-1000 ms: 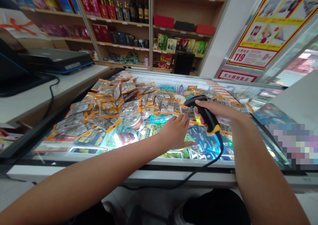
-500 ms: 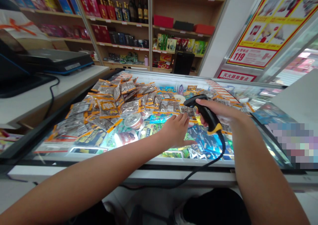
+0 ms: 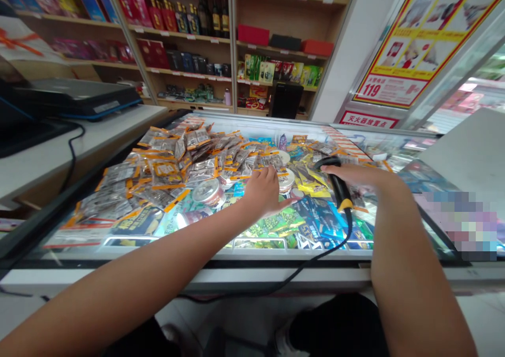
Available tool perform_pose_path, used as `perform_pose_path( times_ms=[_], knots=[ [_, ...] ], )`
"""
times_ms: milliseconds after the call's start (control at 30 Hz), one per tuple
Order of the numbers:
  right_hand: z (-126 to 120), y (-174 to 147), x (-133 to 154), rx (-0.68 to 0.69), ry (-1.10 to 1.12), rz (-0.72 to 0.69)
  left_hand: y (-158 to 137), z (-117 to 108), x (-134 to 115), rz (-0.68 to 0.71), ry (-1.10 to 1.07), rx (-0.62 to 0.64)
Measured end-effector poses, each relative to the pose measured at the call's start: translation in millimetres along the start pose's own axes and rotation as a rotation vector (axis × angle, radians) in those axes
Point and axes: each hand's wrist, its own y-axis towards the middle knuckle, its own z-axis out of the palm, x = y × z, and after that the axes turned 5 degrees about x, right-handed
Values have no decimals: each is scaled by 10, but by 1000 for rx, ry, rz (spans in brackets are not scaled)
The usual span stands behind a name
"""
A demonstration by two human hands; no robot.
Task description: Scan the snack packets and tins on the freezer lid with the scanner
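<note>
In my right hand [image 3: 347,174] is a black and yellow barcode scanner [image 3: 340,186], with a black cord trailing down to the left. My fingers are wrapped round its grip, partly hidden behind it. My left hand [image 3: 262,191] is palm down over the display case, thumb stretched out to the right. Its fingertips reach the edge of clear snack packets with orange borders [image 3: 272,160]; whether they touch one I cannot tell. Round tubs [image 3: 207,193] stand left of this hand. Yellow bags [image 3: 313,181] lie between the hands, and green bags [image 3: 276,223] below the left.
A large heap of orange-edged packets [image 3: 163,170] covers the glass case at left. Beside it, a counter carries a scale-like device [image 3: 79,97]. Shelves of bottles and boxes [image 3: 181,47] stand behind. A white panel [image 3: 473,152] rises at right.
My left hand has moved slightly left, and packets near it have shifted left, uncovering yellow bags and a round tub. The scanner has moved slightly right and turned more upright.
</note>
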Motion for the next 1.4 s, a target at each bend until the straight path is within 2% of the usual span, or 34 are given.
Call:
perform_pose_path(
  times_ms=[67,167,300,367,433,533,633,800,1033,1233,1400],
  knots=[
    [93,-63,107,50,13,101,-18,0,-2,55,23,-62],
    [176,-124,253,114,81,61,-72,-25,-66,239,1,-119],
    [165,-110,316,164,324,-19,-166,-15,-219,555,-158,-80],
    [150,-76,319,110,426,-15,-190,27,-272,621,-201,-37],
    [144,-51,330,50,503,6,-183,75,-276,590,-213,-2],
    [153,-71,380,23,544,16,-119,121,-188,454,-218,22],
    [175,-142,440,97,497,19,-30,126,-43,337,-212,41],
    [221,-189,434,234,412,10,62,125,143,225,-238,61],
    [282,-147,400,340,330,1,70,158,212,193,-272,59],
    [284,-145,394,329,354,18,66,160,213,189,-271,58],
    [279,-180,396,333,341,-24,59,172,214,190,-266,52]
  ],
)
